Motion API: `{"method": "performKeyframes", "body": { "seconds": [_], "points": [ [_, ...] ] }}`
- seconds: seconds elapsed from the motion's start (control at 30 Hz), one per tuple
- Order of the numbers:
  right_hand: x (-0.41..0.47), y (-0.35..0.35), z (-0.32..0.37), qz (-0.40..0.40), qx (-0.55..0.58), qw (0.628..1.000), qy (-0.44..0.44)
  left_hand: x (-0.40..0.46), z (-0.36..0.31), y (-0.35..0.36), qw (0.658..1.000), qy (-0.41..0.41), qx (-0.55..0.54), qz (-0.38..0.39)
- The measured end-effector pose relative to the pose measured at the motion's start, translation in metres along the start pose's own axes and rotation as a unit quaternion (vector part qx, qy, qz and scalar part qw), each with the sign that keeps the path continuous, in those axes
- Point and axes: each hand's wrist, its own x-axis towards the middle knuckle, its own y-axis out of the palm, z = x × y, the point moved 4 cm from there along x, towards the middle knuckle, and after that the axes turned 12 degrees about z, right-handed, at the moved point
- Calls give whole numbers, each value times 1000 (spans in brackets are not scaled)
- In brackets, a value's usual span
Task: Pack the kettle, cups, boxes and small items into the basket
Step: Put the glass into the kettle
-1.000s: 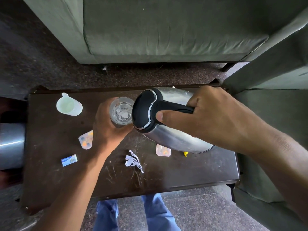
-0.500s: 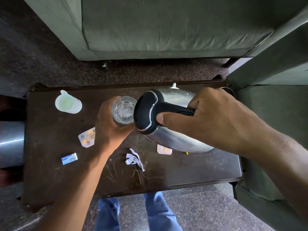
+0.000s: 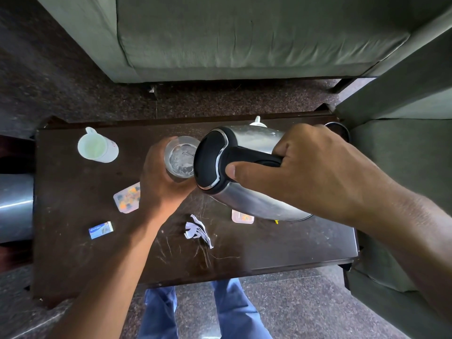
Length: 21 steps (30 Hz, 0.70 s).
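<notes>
My right hand [image 3: 315, 167] grips the black handle of a steel kettle [image 3: 247, 201], tilted left above the dark wooden table [image 3: 73, 253]. My left hand [image 3: 159, 187] is wrapped around a clear glass [image 3: 182, 156] held right at the kettle's black lid end. A white plastic cup [image 3: 96, 148] stands at the table's back left. A small blue box [image 3: 100, 230], a pill blister pack [image 3: 127, 200], a second small pack [image 3: 242, 217] and a scrap of torn white paper [image 3: 198, 230] lie on the tabletop. No basket is in view.
A green sofa [image 3: 244, 40] stands behind the table and a green chair [image 3: 403, 148] at the right. The black kettle base [image 3: 338, 129] and a white cup handle [image 3: 257, 120] peek out behind the kettle. A metal cylinder [image 3: 14, 206] sits left of the table.
The kettle and glass stay together, both hands keeping their grip; they have shifted slightly toward the back of the table. The kettle base and white cup handle have come into view behind.
</notes>
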Motion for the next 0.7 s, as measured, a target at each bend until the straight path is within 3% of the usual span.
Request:
{"method": "performKeyframes", "body": {
  "seconds": [0.7],
  "points": [
    [1, 4, 1, 8, -2, 1000, -7, -1, 4, 11, 1000, -6, -28, -4]
  ]
}}
